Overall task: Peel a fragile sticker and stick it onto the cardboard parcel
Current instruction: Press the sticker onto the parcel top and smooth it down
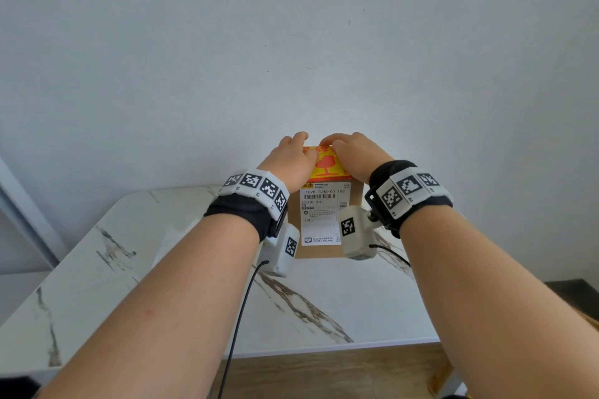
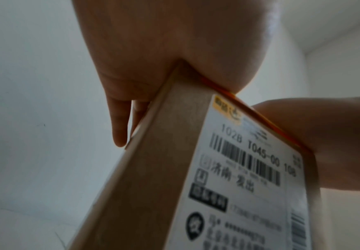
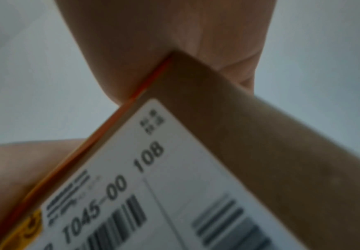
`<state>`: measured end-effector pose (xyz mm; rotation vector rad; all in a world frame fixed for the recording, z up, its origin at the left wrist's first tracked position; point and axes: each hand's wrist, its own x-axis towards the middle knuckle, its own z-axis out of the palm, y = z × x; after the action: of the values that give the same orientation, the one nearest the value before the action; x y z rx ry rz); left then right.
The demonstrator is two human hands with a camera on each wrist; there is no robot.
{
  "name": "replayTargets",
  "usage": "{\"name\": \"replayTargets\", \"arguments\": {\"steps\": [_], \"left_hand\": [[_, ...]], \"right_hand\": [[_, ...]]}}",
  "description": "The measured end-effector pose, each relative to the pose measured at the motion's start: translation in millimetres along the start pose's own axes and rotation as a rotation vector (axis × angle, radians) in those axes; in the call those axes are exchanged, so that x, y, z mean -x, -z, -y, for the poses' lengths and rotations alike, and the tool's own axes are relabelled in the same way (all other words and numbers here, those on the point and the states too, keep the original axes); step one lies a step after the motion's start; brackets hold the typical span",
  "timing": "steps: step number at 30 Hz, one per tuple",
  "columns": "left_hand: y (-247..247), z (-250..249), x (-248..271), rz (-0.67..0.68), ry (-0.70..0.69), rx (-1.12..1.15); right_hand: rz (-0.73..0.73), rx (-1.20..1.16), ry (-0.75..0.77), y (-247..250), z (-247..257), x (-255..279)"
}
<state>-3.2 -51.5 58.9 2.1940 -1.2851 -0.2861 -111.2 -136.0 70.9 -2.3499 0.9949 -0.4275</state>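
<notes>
A brown cardboard parcel (image 1: 355, 204) with a white shipping label (image 1: 322, 214) stands tilted on the marble table (image 1: 129, 269). A yellow fragile sticker (image 1: 325, 167) with a red glass symbol lies across its upper end. My left hand (image 1: 291, 159) clasps the top left corner, fingers curled over the far edge, palm on the sticker. My right hand (image 1: 353, 155) clasps the top right corner the same way. The wrist views show the parcel (image 2: 153, 169) (image 3: 260, 135) from below, with the sticker's orange edge (image 2: 260, 116) (image 3: 110, 128) under each palm. The sticker's middle shows between the hands.
A plain white wall stands right behind the table. A black cable (image 1: 240, 317) hangs from the left wrist over the table's front edge. Wooden floor (image 1: 324, 372) lies below, and a dark object (image 1: 573, 295) sits at the far right.
</notes>
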Motion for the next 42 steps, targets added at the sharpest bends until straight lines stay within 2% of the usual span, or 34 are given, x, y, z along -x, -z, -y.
{"name": "replayTargets", "arguments": {"steps": [4, 6, 11, 14, 17, 19, 25, 33, 35, 39, 42], "left_hand": [[-0.1, 3.7, -2.5, 0.004, -0.05, 0.032], [0.1, 4.8, -3.5, 0.047, -0.04, 0.029], [0.6, 3.8, -5.7, 0.07, -0.003, -0.017], [0.3, -0.7, -2.5, 0.078, -0.001, -0.091], [1.3, -4.3, -0.1, 0.073, 0.022, -0.189], [2.3, -6.8, -0.1, 0.073, 0.036, -0.269], [3.3, -10.6, -0.8, 0.095, 0.057, -0.38], [-3.6, -3.5, 5.7, -0.088, -0.192, -0.537], [-5.9, -3.5, 10.8, -0.119, -0.203, -0.516], [-10.0, 1.6, 24.0, -0.045, -0.148, -0.35], [-9.2, 7.8, 35.1, -0.049, -0.162, -0.324]], "right_hand": [[-0.085, 0.106, -0.031, -6.7, -3.4, 0.0], [-0.108, 0.012, -0.064, -7.7, -4.8, -2.2], [-0.135, -0.601, -0.127, -13.6, -20.6, 2.5], [-0.244, -0.757, -0.149, -21.7, -25.5, 5.6], [-0.345, -0.808, -0.186, -25.7, -21.9, 4.2], [-0.359, -0.768, -0.189, -28.5, -20.8, 6.3], [-0.339, -0.722, -0.072, -38.7, -23.3, 20.3], [-0.33, -0.294, -0.009, -30.8, -19.7, 17.8], [-0.334, -0.206, -0.036, -31.8, -19.8, 16.6], [-0.342, -0.103, -0.08, -30.8, -19.8, 17.2], [-0.335, -0.074, -0.08, -29.2, -17.6, 19.4]]}}
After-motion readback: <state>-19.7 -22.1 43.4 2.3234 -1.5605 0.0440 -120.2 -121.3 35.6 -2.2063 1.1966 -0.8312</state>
